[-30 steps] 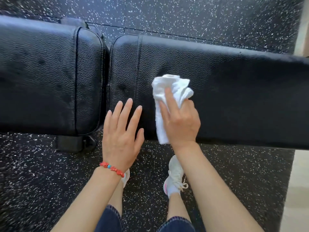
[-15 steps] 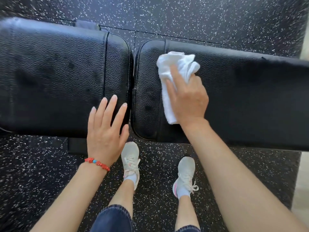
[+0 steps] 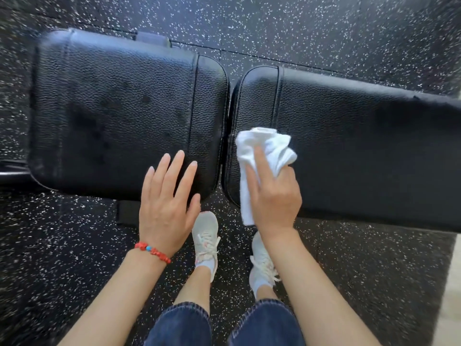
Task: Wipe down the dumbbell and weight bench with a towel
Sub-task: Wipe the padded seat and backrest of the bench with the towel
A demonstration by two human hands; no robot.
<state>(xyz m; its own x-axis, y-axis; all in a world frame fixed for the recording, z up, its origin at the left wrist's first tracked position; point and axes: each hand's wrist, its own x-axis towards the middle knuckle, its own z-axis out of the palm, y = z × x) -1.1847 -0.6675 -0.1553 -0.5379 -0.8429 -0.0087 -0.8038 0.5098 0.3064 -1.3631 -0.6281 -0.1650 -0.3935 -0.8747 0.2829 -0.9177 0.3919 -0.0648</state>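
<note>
Head view: right hand (image 3: pixel 273 196) grips a crumpled white cloth towel (image 3: pixel 264 156), pressing it on the near left end of the long black leather pad (image 3: pixel 361 156) of the weight bench. Left hand (image 3: pixel 166 203), open and flat, rests at the near edge of the shorter black pad (image 3: pixel 119 116), left of the gap. Black speckled rubber floor (image 3: pixel 324 33) lies beneath.

bench (image 3: pixel 119 116) black pebbled | towel (image 3: pixel 268 146) white | floor (image 3: pixel 324 28) black, white-speckled | bracelet (image 3: pixel 152 251) red
</note>
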